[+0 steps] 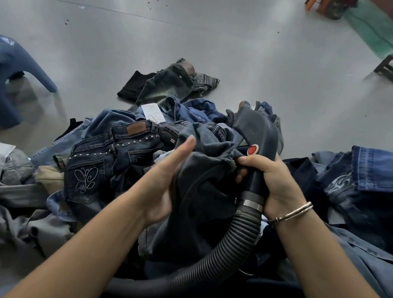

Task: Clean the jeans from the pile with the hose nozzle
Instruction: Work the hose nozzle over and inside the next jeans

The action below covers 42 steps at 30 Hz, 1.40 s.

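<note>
Hose nozzle (pixel 255 135): gripped by right hand (pixel 270 180), dark jeans (pixel 201 185) pinched alongside. Left hand (pixel 163 181): fingers straight, pressed to fabric. Risk: loose cloth sucked in.

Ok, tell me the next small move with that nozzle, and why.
Probably tip the hose nozzle down onto the dark jeans. Its mouth points away over the pile; the right hand grips its handle below the red button, pinching the cloth, and the left hand rests open against it.
</note>
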Available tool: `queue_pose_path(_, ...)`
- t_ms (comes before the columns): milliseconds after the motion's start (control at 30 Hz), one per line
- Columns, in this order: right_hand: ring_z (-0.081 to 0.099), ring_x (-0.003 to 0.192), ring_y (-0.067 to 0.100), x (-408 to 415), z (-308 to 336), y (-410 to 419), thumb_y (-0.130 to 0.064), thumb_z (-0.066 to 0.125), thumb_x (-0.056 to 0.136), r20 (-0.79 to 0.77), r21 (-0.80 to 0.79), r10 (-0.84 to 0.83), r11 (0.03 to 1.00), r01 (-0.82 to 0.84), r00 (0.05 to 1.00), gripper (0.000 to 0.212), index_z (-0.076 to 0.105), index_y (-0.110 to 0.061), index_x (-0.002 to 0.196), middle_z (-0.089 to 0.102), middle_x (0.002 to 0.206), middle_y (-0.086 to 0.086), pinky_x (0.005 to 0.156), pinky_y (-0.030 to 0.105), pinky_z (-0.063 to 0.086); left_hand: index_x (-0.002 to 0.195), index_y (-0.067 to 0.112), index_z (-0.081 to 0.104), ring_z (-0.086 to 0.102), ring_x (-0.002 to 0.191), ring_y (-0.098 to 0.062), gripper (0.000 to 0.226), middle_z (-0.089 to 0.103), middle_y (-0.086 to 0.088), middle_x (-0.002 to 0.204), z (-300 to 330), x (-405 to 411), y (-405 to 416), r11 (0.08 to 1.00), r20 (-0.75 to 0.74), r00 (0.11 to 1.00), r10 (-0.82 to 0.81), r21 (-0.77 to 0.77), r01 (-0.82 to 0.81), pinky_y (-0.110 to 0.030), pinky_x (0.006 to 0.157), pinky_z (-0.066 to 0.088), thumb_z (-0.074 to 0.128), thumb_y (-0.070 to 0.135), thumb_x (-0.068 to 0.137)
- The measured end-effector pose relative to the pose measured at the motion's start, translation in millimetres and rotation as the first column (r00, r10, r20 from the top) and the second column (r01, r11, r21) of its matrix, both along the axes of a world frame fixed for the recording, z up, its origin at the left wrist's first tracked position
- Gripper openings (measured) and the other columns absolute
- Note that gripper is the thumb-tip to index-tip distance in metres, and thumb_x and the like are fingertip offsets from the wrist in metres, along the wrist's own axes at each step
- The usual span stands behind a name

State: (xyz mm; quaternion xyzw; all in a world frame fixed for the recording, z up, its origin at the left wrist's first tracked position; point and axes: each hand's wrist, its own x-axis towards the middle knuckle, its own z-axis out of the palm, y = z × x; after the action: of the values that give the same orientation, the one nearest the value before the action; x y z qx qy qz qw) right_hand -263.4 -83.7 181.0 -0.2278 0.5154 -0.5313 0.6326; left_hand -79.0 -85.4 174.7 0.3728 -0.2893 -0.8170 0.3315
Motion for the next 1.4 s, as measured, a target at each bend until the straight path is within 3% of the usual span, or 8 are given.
queue_pose_path(200,0.052,0.044,0.015,2.4,-2.8,1.3,0.011,0.06,0.078,-0.014,-0.035,0.023,0.999,-0.024,1.0,0.033,0.046,-0.011,0.098,0.053,0.062,0.006,0.044,0.027,0.049,0.088,0.007,0.068,0.07,0.079,-0.022,0.041,0.074,-0.011,0.087,-21.2,-1.4,-6.0,0.954,0.354,0.904,0.241,-0.26,-0.152,-0.032,0.07,0.058,0.063,0.047,0.077)
queue_pose_path(300,0.052,0.043,0.015,8.8,-4.7,-3.4,0.011,0.06,0.079,-0.032,-0.017,-0.008,1.0,0.007,0.999,0.036,0.044,-0.011,0.101,0.053,0.06,0.005,0.043,0.027,0.049,0.101,0.006,0.068,0.071,0.09,-0.023,0.047,0.073,-0.014,0.1,-24.1,-1.2,-10.2,0.971,0.324,0.922,0.211,-0.176,-0.16,-0.037,0.082,0.058,0.053,0.049,0.09)
queue_pose_path(433,0.053,0.042,0.015,16.7,-8.2,-10.9,0.011,0.059,0.08,-0.037,0.014,0.018,1.0,-0.017,0.999,0.033,0.044,-0.011,0.1,0.054,0.059,0.005,0.041,0.027,0.048,0.105,0.007,0.065,0.072,0.085,-0.016,0.079,0.075,0.0,0.087,-24.3,-15.6,-9.5,0.973,0.406,0.902,0.145,-0.223,-0.056,-0.027,0.07,0.057,0.07,0.07,0.057)
queue_pose_path(600,0.054,0.045,0.016,10.9,-7.5,-8.6,0.006,0.065,0.081,-0.032,-0.009,0.059,0.998,-0.059,0.998,0.03,0.047,-0.013,0.097,0.057,0.064,0.004,0.044,0.028,0.05,0.103,-0.007,0.066,0.068,0.092,-0.04,0.051,0.07,-0.026,0.095,-31.5,-23.1,-19.1,0.963,0.383,0.884,0.267,-0.137,-0.231,-0.045,0.078,0.058,0.06,0.041,0.091)
queue_pose_path(833,0.054,0.045,0.019,-20.0,23.8,23.7,-0.063,0.066,0.073,-0.129,-0.047,0.228,0.971,-0.235,0.965,0.049,0.058,-0.017,0.088,0.059,0.072,0.007,0.043,0.029,0.047,0.108,0.007,0.065,0.072,0.084,-0.027,0.037,0.074,-0.013,0.092,-30.2,-6.4,-38.1,0.861,0.301,0.811,0.501,-0.074,-0.504,-0.035,0.066,0.059,0.057,0.04,0.093)
queue_pose_path(1033,0.058,0.045,0.022,-9.1,31.4,49.3,-0.072,0.044,0.08,-0.272,0.085,0.546,0.834,-0.545,0.792,0.058,0.062,-0.017,0.072,0.062,0.063,0.009,0.044,0.027,0.047,0.086,0.007,0.068,0.067,0.089,-0.031,0.046,0.071,-0.012,0.085,-27.1,3.5,-47.2,0.828,0.493,0.673,0.551,-0.421,-0.37,-0.047,0.09,0.052,0.05,0.049,0.094)
queue_pose_path(1267,0.055,0.045,0.023,-3.9,30.0,38.3,-0.068,0.041,0.08,-0.308,0.048,0.394,0.915,-0.4,0.866,0.06,0.061,-0.011,0.072,0.06,0.063,0.011,0.044,0.031,0.049,0.098,-0.001,0.07,0.067,0.096,-0.03,0.039,0.072,-0.016,0.092,-34.0,-14.8,-41.8,0.866,0.524,0.743,0.417,-0.477,-0.149,-0.046,0.093,0.05,0.056,0.036,0.093)
queue_pose_path(1400,0.055,0.043,0.023,-12.9,39.0,40.6,-0.07,0.041,0.079,-0.298,0.092,0.385,0.923,-0.375,0.874,0.063,0.063,-0.012,0.066,0.058,0.056,0.011,0.043,0.031,0.049,0.085,0.002,0.07,0.067,0.093,-0.035,0.04,0.072,-0.019,0.09,-37.5,-6.6,-46.2,0.875,0.547,0.703,0.454,-0.422,-0.237,-0.052,0.091,0.05,0.056,0.039,0.093)
